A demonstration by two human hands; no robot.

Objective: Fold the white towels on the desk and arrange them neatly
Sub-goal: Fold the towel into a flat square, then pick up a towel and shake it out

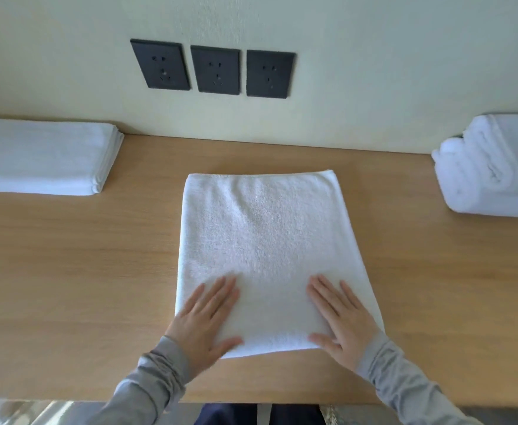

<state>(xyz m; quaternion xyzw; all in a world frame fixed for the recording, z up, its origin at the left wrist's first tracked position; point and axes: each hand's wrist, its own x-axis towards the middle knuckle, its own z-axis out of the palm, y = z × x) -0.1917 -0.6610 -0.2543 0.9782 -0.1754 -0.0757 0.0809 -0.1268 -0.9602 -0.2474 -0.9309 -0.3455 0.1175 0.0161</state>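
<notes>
In the middle of the wooden desk (67,256) lies a white towel (267,240), folded into a tall rectangle of thick, nubbly terry cloth, its hemmed far edge pointing toward the wall and its near edge close to the desk's front. The cloth lies flat and smooth, wider toward the near end in this wide-angle view. The left hand (202,317) rests flat on the near left corner of the towel, fingers straight and slightly spread, thumb stretched along the near edge; it grasps nothing. The right hand (340,317) lies flat on the near right corner in the same way, fingers extended, holding nothing. A stack of flat folded towels (43,154) sits at the far left against the wall, and a looser rolled bundle of white towels (490,167) sits at the far right. Three dark wall sockets (215,69) are above the desk.
</notes>
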